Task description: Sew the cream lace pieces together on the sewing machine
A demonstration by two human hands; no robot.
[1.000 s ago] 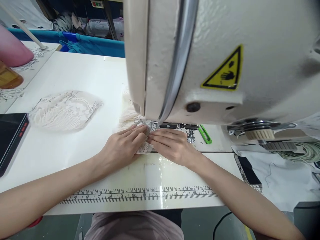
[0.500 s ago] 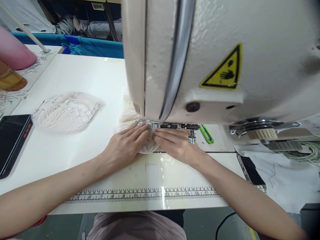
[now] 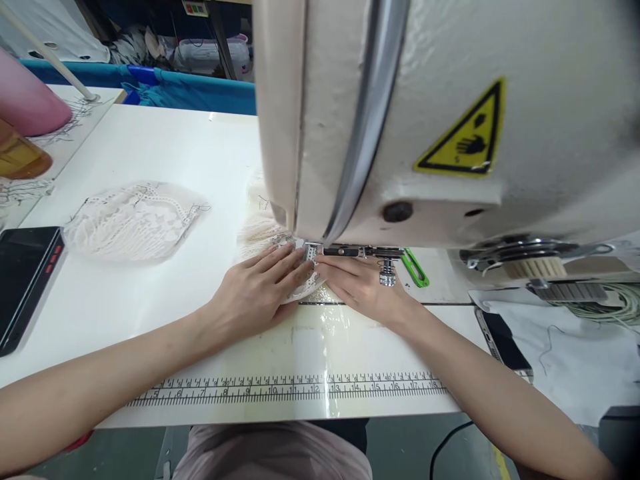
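Note:
A cream sewing machine (image 3: 440, 120) fills the upper right, its head hanging over the white table (image 3: 165, 147). A small piece of white lace (image 3: 260, 230) lies under the presser foot. My left hand (image 3: 257, 290) lies flat on the lace with its fingers stretched toward the needle. My right hand (image 3: 357, 283) rests flat beside it on the right, fingertips pressing the lace edge next to the foot. Most of the lace is hidden by my hands and the machine head.
A second lace piece (image 3: 133, 220) lies to the left. A black device (image 3: 25, 273) sits at the left edge, a phone (image 3: 503, 340) at the right on white cloth. Green clippers (image 3: 415, 267) lie behind my right hand. A printed ruler (image 3: 285, 387) runs along the front edge.
Both hands have slid slightly away from me toward the needle, and the lace has fed further under the foot, so less of it shows in front.

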